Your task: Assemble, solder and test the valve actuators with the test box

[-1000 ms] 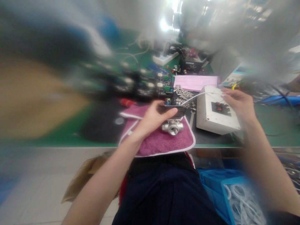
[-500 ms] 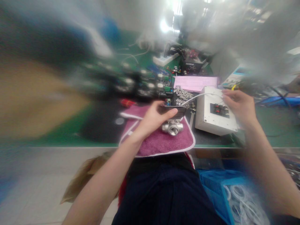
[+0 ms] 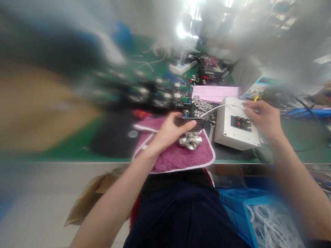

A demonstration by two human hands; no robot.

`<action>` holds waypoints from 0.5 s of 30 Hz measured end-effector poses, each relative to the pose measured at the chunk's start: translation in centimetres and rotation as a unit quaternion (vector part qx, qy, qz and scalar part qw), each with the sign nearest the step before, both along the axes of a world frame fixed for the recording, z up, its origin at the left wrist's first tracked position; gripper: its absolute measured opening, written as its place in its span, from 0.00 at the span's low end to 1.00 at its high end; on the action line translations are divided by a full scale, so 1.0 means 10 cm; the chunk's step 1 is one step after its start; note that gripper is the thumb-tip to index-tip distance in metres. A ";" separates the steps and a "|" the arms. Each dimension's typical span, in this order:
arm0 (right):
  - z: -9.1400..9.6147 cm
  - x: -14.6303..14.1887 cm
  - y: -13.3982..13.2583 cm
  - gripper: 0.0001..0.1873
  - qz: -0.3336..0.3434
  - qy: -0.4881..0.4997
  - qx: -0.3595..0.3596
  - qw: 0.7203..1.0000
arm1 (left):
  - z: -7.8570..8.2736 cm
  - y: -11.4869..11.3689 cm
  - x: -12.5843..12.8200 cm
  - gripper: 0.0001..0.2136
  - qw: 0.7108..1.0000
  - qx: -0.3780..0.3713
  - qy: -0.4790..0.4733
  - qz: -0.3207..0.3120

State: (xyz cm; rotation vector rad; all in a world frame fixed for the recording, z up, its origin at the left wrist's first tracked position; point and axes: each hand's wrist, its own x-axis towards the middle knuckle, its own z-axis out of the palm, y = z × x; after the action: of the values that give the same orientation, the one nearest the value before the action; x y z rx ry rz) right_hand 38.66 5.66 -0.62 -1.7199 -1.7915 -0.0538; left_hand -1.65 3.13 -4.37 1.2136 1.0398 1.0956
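Observation:
My left hand (image 3: pixel 174 129) is wrapped round the black housing (image 3: pixel 198 124) of a motorized valve, thumb across its near side. Below the housing, the steel valve body (image 3: pixel 191 140) rests on a folded purple towel (image 3: pixel 178 158). A white cable (image 3: pixel 219 105) runs from the top of the housing to the right. My right hand (image 3: pixel 263 115) pinches the far end of that cable above a white box (image 3: pixel 227 127). On the box's top face is a black panel with red and black terminals (image 3: pixel 242 123). The tips of the cable's wires are too small to make out.
Loose metal screws (image 3: pixel 201 105) lie behind the valve, before a pink sheet (image 3: pixel 216 92). Several black units with green terminal blocks (image 3: pixel 185 100) stand at the left. A black device (image 3: pixel 210 75) with a red light is at the back. Below right, a blue bin (image 3: pixel 232 206) holds white cables.
The white box has shifted very slightly left. A red light now shows on the black device at the back. Both hands keep their holds.

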 end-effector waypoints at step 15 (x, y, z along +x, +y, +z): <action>0.00 -0.02 -0.01 0.18 -0.014 0.013 -0.013 1.000 | 0.00 0.01 0.00 0.35 1.000 0.009 0.005 0.003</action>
State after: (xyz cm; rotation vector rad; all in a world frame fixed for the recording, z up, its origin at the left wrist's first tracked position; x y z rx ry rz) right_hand 38.48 5.54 -0.65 -1.7576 -1.7566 -0.0201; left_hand -1.63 3.19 -4.39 1.2315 1.0437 1.1062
